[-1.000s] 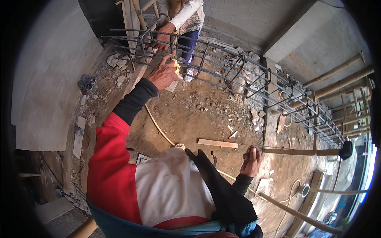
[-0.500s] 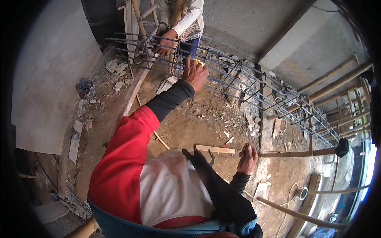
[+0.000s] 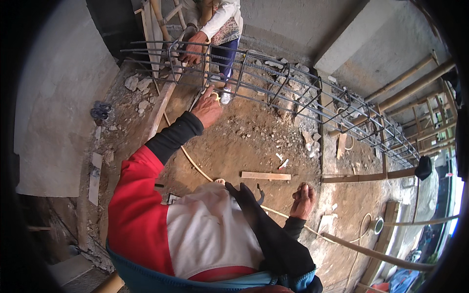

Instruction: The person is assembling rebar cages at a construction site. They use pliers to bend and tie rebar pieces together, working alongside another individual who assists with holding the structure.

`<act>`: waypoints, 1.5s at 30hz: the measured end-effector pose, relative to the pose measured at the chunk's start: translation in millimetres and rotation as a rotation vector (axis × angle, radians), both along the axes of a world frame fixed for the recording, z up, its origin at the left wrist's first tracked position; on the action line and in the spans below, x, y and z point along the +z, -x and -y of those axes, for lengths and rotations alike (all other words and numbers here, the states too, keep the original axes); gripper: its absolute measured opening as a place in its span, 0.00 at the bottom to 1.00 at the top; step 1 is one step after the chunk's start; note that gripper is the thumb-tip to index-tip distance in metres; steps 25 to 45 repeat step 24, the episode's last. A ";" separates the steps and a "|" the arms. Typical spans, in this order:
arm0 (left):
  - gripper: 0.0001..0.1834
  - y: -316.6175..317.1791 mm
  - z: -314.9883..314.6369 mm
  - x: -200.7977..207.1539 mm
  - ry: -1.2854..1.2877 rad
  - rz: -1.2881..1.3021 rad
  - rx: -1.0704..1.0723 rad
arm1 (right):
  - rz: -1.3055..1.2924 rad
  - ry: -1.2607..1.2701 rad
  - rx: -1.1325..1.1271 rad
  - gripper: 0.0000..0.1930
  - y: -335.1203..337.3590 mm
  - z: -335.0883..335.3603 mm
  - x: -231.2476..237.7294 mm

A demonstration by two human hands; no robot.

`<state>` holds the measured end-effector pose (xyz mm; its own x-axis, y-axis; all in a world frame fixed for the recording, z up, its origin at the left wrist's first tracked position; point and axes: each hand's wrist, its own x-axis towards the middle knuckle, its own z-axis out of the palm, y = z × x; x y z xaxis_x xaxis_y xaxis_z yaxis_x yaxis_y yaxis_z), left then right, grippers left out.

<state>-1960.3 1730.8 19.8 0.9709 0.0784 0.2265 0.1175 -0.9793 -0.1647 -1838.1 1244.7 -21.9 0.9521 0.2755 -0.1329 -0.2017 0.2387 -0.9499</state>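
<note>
My left hand is stretched out just in front of the rebar cage, a long frame of steel bars tied with square stirrups. Its fingers are closed on a small pale-yellow object whose kind I cannot make out. My right hand hangs lower on the right, over the dirt, with curled fingers. Whatever those fingers hold, if anything, is hidden. At the cage's left end, a co-worker's hands touch the bars near a stirrup.
A wooden strip and broken rubble lie on the dirt floor. A long plank runs under the cage's left part. Bamboo poles stand right. A pale hose curves across the ground; grey walls rise behind.
My left hand has drawn back from the cage, down and to the left, still gripping the yellow object. My right hand stays nearly in place. The co-worker's hands remain at the bars.
</note>
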 end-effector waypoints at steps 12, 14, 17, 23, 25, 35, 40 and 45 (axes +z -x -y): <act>0.08 87.2 -3.9 -17.6 -0.242 -0.541 0.061 | 0.004 -0.032 0.203 0.10 -13.1 -68.3 11.0; 0.08 92.3 2.6 -25.5 -0.223 -0.592 -0.004 | -0.018 -0.038 0.200 0.11 -12.5 -72.0 12.6; 0.08 109.7 8.2 -44.3 -0.202 -0.615 -0.045 | -0.013 -0.029 0.209 0.10 -10.9 -65.8 9.2; 0.08 118.3 0.9 -99.6 -0.170 -0.544 0.032 | -0.025 -0.014 0.199 0.12 -4.9 -44.1 -4.2; 0.08 116.1 -7.3 -107.1 -0.170 -0.597 0.067 | -0.041 -0.004 0.207 0.14 -6.4 -38.5 -4.4; 0.08 116.1 -7.3 -107.1 -0.170 -0.597 0.067 | -0.041 -0.004 0.207 0.14 -6.4 -38.5 -4.4; 0.08 116.1 -7.3 -107.1 -0.170 -0.597 0.067 | -0.041 -0.004 0.207 0.14 -6.4 -38.5 -4.4; 0.08 116.1 -7.3 -107.1 -0.170 -0.597 0.067 | -0.041 -0.004 0.207 0.14 -6.4 -38.5 -4.4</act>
